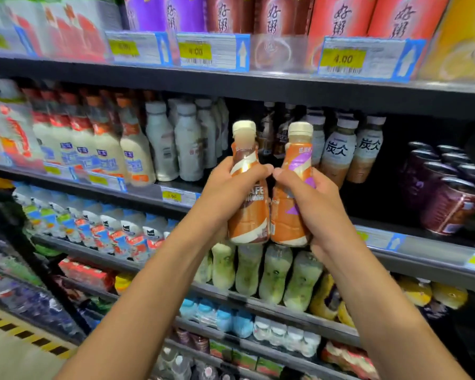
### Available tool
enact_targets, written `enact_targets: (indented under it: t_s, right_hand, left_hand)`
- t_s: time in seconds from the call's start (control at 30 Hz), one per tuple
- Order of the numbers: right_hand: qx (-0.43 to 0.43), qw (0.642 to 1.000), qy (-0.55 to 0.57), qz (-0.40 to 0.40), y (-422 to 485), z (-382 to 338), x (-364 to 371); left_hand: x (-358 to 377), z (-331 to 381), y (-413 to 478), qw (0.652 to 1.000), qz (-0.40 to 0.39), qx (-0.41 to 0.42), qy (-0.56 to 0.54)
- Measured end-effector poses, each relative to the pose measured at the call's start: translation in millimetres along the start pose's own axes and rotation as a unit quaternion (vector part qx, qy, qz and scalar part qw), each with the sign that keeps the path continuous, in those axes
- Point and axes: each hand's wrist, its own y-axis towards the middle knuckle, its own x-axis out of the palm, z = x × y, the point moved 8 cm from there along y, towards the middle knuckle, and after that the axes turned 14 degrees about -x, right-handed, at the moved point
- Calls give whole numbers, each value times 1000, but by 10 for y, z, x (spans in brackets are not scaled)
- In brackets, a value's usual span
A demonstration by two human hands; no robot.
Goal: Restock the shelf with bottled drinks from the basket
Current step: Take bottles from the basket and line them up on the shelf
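Note:
I hold two orange-labelled bottles with cream caps upright, side by side, in front of the middle shelf. My left hand grips the left bottle, which has a brown and white swirl on its label. My right hand grips the right bottle, which carries a purple patch. The two bottles touch near their bases. Behind them the shelf shows a dark gap between white bottles and milk-tea bottles. The basket is out of view.
Dark cans lie at the shelf's right end. Green-tinted bottles stand on the shelf below, and tall red and purple bottles fill the shelf above. Price tags line the shelf edges. Striped floor tape runs at the lower left.

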Motion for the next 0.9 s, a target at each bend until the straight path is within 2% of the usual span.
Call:
enact_targets:
  t_s: [0.27,0.4,0.63,0.73,0.9]
  right_hand:
    - [75,996,-43,19,700,243,178]
    - [28,999,-33,15,1038,226,296]
    - [-17,979,-191,73,1387,402,344]
    - [-48,953,-287,79,1452,374,339]
    - [-90,906,-408,66,1509,455,287]
  left_hand:
    - [-5,191,839,994,-86,-64,-14]
    - [-16,344,1161,996,-74,-54,-16]
    - [-102,369,1627,997,-62,-26,41]
    - [-77,313,1732,997,-60,-26,52]
    - [-115,190,1972,998,-4,-29,55]
